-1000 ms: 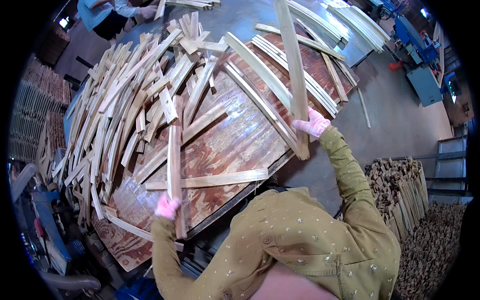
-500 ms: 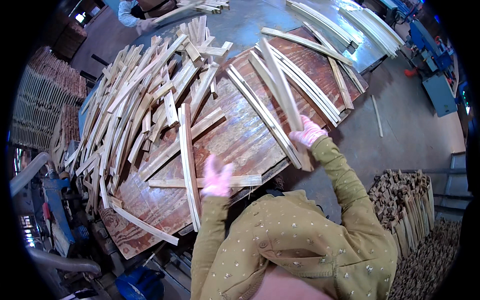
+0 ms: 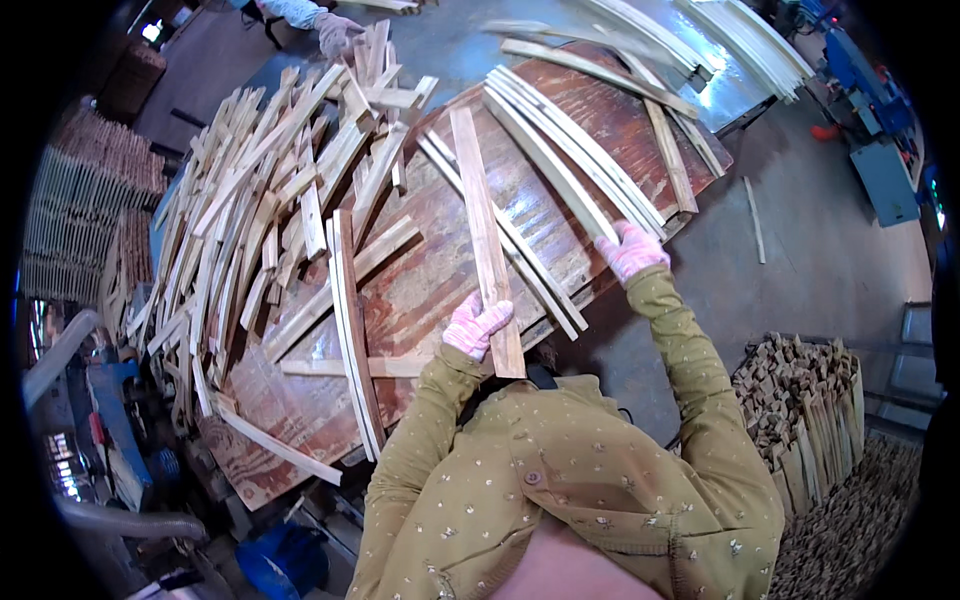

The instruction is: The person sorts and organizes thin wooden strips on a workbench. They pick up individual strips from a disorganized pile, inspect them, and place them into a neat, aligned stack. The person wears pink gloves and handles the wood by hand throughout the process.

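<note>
My left hand (image 3: 478, 325), in a pink striped glove, is closed round the near end of a flat wooden strip (image 3: 482, 230). That strip slants away over the table, crossing a pair of pale strips (image 3: 525, 262). My right hand (image 3: 632, 250), gloved alike, grips the near end of another wooden strip (image 3: 545, 155) by the table's right edge. This one lies alongside a row of long pale strips (image 3: 590, 145). Left of my left hand, two strips (image 3: 352, 335) lie side by side across a crosswise piece (image 3: 398, 367).
A big heap of wooden strips (image 3: 250, 190) covers the left of the brown table (image 3: 420, 285). At its far end is a co-worker's gloved hand (image 3: 338, 35). Bundled sticks (image 3: 800, 400) stand at the lower right. Blue machinery (image 3: 885, 180) stands at the right.
My left hand, open before, has moved right and now holds a strip. My right hand has shifted up from a raised strip to one beside the row. The co-worker's hand has reached the heap.
</note>
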A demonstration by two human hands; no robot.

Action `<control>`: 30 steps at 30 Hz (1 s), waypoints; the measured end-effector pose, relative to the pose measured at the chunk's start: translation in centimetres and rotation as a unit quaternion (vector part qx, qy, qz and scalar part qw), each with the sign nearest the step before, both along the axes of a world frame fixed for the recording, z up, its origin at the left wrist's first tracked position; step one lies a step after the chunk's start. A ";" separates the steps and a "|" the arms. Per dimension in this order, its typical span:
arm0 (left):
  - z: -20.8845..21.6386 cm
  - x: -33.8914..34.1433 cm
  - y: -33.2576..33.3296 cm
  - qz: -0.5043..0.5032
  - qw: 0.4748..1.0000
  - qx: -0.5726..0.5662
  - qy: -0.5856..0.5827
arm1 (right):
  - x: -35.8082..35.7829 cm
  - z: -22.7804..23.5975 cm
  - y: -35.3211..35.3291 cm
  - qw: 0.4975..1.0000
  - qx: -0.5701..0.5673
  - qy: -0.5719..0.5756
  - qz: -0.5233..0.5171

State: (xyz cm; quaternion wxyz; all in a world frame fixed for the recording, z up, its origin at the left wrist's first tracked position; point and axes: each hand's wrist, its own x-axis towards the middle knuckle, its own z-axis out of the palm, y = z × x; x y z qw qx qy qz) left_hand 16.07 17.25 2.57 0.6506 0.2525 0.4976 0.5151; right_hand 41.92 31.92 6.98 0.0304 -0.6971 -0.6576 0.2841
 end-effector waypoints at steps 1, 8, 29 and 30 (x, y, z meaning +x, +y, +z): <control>0.3 -0.2 0.0 -0.004 1.000 0.004 0.010 | 0.0 -0.4 0.8 0.997 0.070 -0.001 0.019; 4.1 -2.0 -0.1 0.035 0.999 0.024 -0.029 | 2.7 -5.3 5.7 0.881 0.405 -0.204 0.135; 17.0 -11.7 -31.1 0.161 0.595 -0.078 0.784 | -35.7 11.2 -19.6 0.467 0.111 0.056 0.876; 17.3 -13.3 -32.2 0.053 0.611 -0.160 0.773 | -37.7 10.2 -21.6 0.407 0.201 0.067 0.888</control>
